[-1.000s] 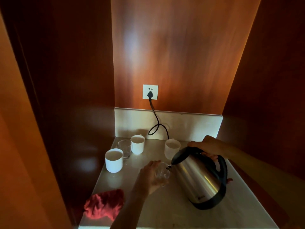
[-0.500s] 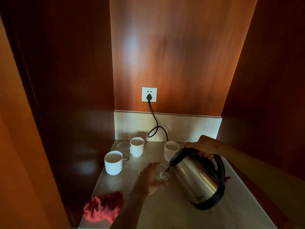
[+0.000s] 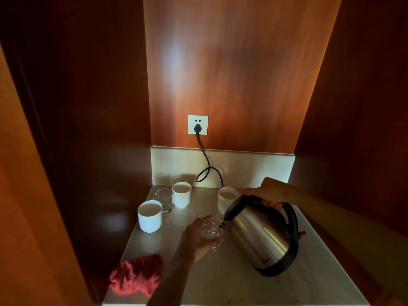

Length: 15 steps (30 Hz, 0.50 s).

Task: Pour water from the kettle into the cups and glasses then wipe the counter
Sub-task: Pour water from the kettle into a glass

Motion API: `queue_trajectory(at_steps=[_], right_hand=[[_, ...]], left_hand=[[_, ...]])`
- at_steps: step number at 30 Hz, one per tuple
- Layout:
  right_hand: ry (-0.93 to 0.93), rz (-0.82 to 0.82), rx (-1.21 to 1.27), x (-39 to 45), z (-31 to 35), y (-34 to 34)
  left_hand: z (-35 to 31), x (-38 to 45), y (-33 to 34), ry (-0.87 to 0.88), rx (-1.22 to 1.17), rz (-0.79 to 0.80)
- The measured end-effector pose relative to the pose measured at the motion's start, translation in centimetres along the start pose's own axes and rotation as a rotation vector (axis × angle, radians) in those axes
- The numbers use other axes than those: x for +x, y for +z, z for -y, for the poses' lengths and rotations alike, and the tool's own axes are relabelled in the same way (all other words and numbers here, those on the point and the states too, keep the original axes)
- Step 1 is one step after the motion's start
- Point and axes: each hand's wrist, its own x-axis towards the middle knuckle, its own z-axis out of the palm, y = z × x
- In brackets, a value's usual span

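Right hand (image 3: 268,192) grips tilted kettle (image 3: 262,234), pouring into glass (image 3: 213,231) held by left hand (image 3: 197,236); cloth (image 3: 136,273) unused, wiping remains.

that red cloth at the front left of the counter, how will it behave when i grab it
The red cloth lies crumpled in soft folds, so it will likely go floppy and droop when lifted. It looks light and should not roll. Pushed across the smooth counter, it would probably bunch up.

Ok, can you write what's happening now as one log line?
step: pouring | right hand: holds tilted kettle | left hand: holds glass at spout | red cloth: untouched on counter
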Motion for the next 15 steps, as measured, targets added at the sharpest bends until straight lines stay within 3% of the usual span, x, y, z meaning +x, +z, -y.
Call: queue_trajectory(at_steps=[15], right_hand=[[-0.028, -0.041, -0.089, 0.00, 0.65, -0.01]], left_hand=[[-0.73, -0.32, -0.35, 0.011, 0.099, -0.009]])
